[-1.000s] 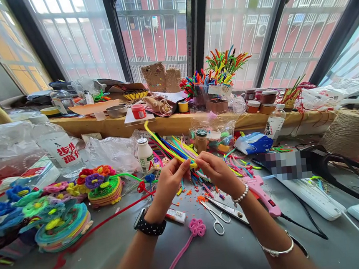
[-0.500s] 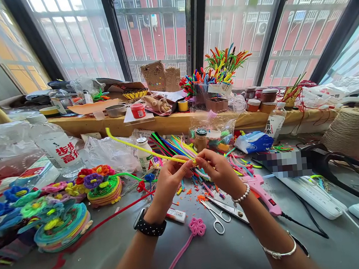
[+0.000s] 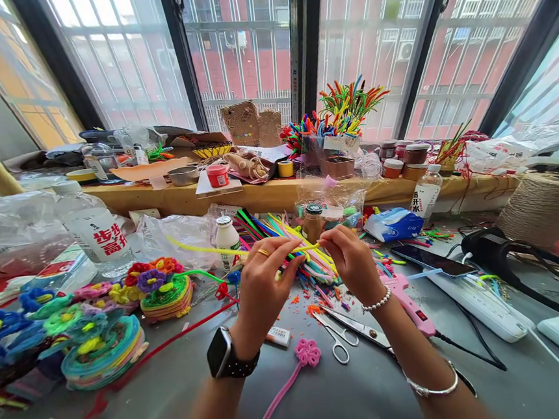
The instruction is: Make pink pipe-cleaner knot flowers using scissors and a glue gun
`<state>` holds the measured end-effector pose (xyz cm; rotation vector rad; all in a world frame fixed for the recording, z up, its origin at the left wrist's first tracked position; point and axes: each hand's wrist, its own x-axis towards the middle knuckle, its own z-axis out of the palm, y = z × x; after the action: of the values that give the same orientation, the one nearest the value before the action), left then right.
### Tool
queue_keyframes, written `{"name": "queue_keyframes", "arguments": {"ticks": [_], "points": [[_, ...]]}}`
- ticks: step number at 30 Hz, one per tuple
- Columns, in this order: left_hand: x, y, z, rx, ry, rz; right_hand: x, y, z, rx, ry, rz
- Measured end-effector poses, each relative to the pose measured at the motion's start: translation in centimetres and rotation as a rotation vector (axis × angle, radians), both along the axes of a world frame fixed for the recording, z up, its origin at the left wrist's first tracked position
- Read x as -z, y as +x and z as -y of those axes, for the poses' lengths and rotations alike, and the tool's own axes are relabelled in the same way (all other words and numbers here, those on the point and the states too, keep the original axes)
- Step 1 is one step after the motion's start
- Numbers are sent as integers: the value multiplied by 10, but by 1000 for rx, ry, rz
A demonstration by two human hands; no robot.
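A yellow pipe cleaner [image 3: 204,248] stretches between my hands above the table. My left hand [image 3: 269,282] pinches it between thumb and fingers, and its long tail runs out to the left. At the other end, my right hand [image 3: 350,259] holds it between thumb and forefinger. Below them lies a pink pipe-cleaner flower [image 3: 308,353] with a long pink stem. Two pairs of scissors, a small white-handled pair [image 3: 339,349] and a larger pair [image 3: 368,333], rest beside it. Behind my hands is a heap of coloured pipe cleaners [image 3: 281,225].
Finished pipe-cleaner flowers [image 3: 87,327] crowd the left side. A pink glue gun [image 3: 413,308], a phone [image 3: 433,260] and a white power strip [image 3: 484,312] lie at right. A small white bottle [image 3: 227,240] and a brown jar [image 3: 313,223] stand behind. A wooden ledge [image 3: 269,199] runs along the window.
My hands have moved apart, the right one shifting right, with a stretch of yellow pipe cleaner now showing between them. My left hand has turned, so its back and a ring show.
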<state>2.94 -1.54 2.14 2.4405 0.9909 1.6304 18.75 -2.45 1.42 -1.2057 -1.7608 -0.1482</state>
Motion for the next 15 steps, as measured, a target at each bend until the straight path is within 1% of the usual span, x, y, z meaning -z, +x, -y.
{"name": "queue_keyframes", "arguments": {"ticks": [3, 7, 12, 15], "points": [[4, 2, 0, -74, 127, -120, -4, -5, 4, -92, -20, -44], [4, 0, 1, -182, 244, -139, -10, -6, 10, -203, -151, -60], [1, -4, 3, -193, 363, -202, -16, 1, 13, -310, -282, -110], [1, -2, 6, -237, 383, -158, -16, 2, 12, -346, -326, -173]]}}
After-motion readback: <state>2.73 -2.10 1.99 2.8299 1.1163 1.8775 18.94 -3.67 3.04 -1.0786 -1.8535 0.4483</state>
